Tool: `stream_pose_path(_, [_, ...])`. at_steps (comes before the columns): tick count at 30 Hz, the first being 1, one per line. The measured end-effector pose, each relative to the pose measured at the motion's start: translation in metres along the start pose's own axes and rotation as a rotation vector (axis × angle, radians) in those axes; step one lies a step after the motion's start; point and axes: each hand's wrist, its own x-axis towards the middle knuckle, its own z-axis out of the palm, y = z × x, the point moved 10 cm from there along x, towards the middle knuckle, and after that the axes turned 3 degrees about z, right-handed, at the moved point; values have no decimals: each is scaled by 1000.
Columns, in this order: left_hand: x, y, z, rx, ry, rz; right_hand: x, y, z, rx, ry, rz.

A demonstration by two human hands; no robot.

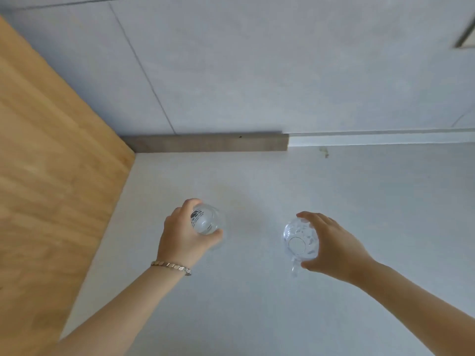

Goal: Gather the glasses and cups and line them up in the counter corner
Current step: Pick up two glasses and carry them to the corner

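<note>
Since both pieces are already in hand, the whole thing comes down to where the corner sits relative to them. The plain glass (205,219) is upright, mouth facing up at the camera, with dark markings on the side nearest the palm. The left hand (185,235) is wrapped around its left side, fingers curled over the far wall and thumb closing on the near wall, so a proper grip. Can't tell if the base is on the counter (257,304) or just above it.

The cut-glass cup (299,240) is off to the right, well apart from the first one, also upright, with its handle (295,265) pointing back toward the person. The right hand (331,249) cups it from the right, fingers arched over the far rim and thumb down near the handle. It looks like a looser hold, fingers a bit spread, but it's touching the cup.

The corner itself is up and to the left of both, where the wooden panel (56,176) meets the grey strip (205,142) along the back wall. So the left hand's glass is the nearer one and has the straight shot: forward and slightly left. My guess is it goes in first, tight to the corner, then the cup slides in beside it along the strip. Handle orientation might matter if it has to sit close.
</note>
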Motion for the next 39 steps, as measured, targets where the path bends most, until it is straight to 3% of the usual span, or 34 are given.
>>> stream_pose_path(9, [123,-127,-109,61,127,-203,83,-166,51,-32,-58,-123])
stream_pose_path(19, [259,-156,-111,29,143,-255,169,-222,68,-23,-50,-127])
stream_pose_path(25, [274,-159,-106,137,114,-285,236,-250,73,18,-34,-145])
stream_pose_path(30, [267,-170,-101,-86,78,-317,285,-280,74,49,-51,-154])
stream_pose_path(34, [264,-172,-107,-121,121,-228,300,-294,85,92,-109,-166])
stream_pose_path(39, [267,-173,-111,12,136,-226,288,-295,101,262,-138,-26])
